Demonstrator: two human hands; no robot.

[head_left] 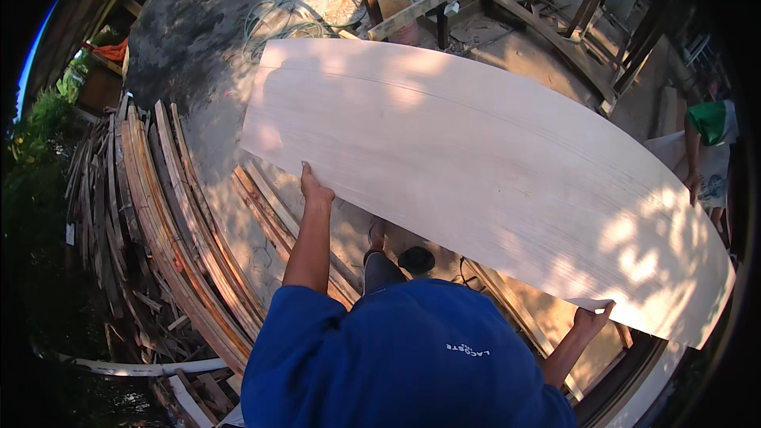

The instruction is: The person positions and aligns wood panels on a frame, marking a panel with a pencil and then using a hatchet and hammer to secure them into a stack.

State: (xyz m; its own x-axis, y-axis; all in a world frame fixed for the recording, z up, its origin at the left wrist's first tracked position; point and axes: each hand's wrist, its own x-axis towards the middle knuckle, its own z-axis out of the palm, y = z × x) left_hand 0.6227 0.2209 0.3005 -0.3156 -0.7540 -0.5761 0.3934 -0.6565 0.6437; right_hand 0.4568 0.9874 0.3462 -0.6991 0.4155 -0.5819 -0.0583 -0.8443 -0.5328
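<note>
Holding a broad, pale wooden sheet (pixel 476 166) in front of the blue shirt (pixel 388 349), with long planks (pixel 170 246) to the left of the shirt and a timber beam (pixel 413 12) well ahead of it. Gripped the near edge ahead and to the left of the shirt with the left hand (pixel 319 192), with the thumb over the top face. Pinched the same edge to the right of the shirt with the right hand (pixel 590 321), closed narrowly around the thin board. Could not see the fingers underneath, nor tell their spread. Noticed a co-worker's hand (pixel 694 189) by the far edge, farther to the right of the shirt; could not tell touching from mere nearness there. Seemed to be at a carrying or positioning step. Called next, most likely, for lifting or turning evenly with both hands, staying in step with the co-worker, and watching for loose wood underfoot.
</note>
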